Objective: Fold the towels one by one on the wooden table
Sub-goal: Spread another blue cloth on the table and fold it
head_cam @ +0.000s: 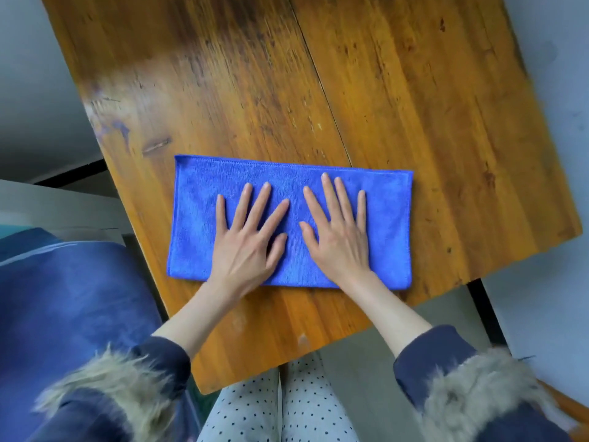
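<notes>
Two hands flat on one blue towel (pixel 389 224), that's pretty much the whole scene. The towel is fuzzy microfiber, folded into a long rectangle with a stitched hem along the far edge, lying near the front edge of the wooden worktop (pixel 414 90). The left hand (pixel 248 247) and right hand (pixel 339 237) sit side by side on the middle of it, palms down, fingers straight and spread, so each grip is wide and just pressing on the cloth, not curled round anything. The worktop is glossy orange-brown planks with dark streaky grain, a seam running diagonally and a knot near the towel's far left corner. Dark sleeves (pixel 427 355) with shaggy fur trim cover the forearms, and dotted light trousers (pixel 287 409) show below the worktop edge. Something blue and smooth (pixel 63 298) sits on the left.
</notes>
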`<state>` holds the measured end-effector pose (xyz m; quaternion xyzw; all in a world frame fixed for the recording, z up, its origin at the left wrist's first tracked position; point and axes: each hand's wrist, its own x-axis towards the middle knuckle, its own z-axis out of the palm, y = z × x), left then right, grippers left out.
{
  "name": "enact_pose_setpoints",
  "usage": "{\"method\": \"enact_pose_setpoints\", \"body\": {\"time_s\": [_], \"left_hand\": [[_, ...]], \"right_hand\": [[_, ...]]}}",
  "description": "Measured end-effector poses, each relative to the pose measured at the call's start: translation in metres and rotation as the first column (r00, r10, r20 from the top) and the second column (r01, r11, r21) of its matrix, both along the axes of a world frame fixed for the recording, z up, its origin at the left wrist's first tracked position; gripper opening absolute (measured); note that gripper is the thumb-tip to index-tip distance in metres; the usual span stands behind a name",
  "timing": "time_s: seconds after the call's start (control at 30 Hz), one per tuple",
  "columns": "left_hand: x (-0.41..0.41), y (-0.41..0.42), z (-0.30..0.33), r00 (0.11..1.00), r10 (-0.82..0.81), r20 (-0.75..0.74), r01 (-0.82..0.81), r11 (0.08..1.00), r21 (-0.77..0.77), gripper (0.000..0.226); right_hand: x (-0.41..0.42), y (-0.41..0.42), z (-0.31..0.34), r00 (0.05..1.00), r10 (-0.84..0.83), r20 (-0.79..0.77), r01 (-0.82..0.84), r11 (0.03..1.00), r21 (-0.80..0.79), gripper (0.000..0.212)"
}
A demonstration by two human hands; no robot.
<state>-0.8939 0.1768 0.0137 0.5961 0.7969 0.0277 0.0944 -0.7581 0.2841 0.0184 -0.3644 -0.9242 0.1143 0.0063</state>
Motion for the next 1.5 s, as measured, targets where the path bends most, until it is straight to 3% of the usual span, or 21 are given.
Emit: {"method": "enact_pose_setpoints", "body": {"time_s": [0.13, 0.4, 0.53, 0.93, 1.03, 1.23, 1.5], "left_hand": [[-0.021, -0.008, -0.006, 0.999, 0.019, -0.033, -0.018, 1.000, 0.019, 0.056], [-0.054, -0.032, 0.000, 0.981, 0.192, -0.023, -0.192, 0.981, 0.005, 0.060], [-0.049, -0.030, 0.002, 0.987, 0.158, -0.036, -0.157, 0.987, 0.031, 0.059], [-0.057, -0.003, 0.001, 0.970, 0.241, 0.025, -0.241, 0.970, 0.011, 0.057], [-0.034, -0.027, 0.003, 0.971, 0.239, 0.024, -0.240, 0.970, 0.037, 0.053], [0.005, -0.065, -0.002, 0.967, 0.256, 0.008, -0.255, 0.965, -0.055, 0.053], [-0.015, -0.072, -0.005, 0.990, 0.140, -0.024, -0.141, 0.989, -0.034, 0.050]], "right_hand": [[0.017, 0.021, -0.008, 0.999, 0.006, 0.036, -0.007, 1.000, 0.028, 0.056], [0.045, 0.037, -0.006, 0.988, -0.148, 0.037, 0.147, 0.989, 0.022, 0.059], [0.063, 0.024, -0.004, 0.982, -0.186, -0.009, 0.186, 0.982, 0.017, 0.058], [0.072, 0.019, -0.003, 0.977, -0.202, 0.073, 0.204, 0.979, -0.017, 0.060], [0.068, 0.006, 0.003, 0.986, -0.158, 0.049, 0.159, 0.987, 0.000, 0.060], [0.042, -0.063, -0.001, 0.993, 0.108, 0.042, -0.109, 0.994, 0.011, 0.054], [0.043, -0.065, -0.007, 0.980, 0.146, 0.135, -0.148, 0.989, 0.003, 0.052]]}}
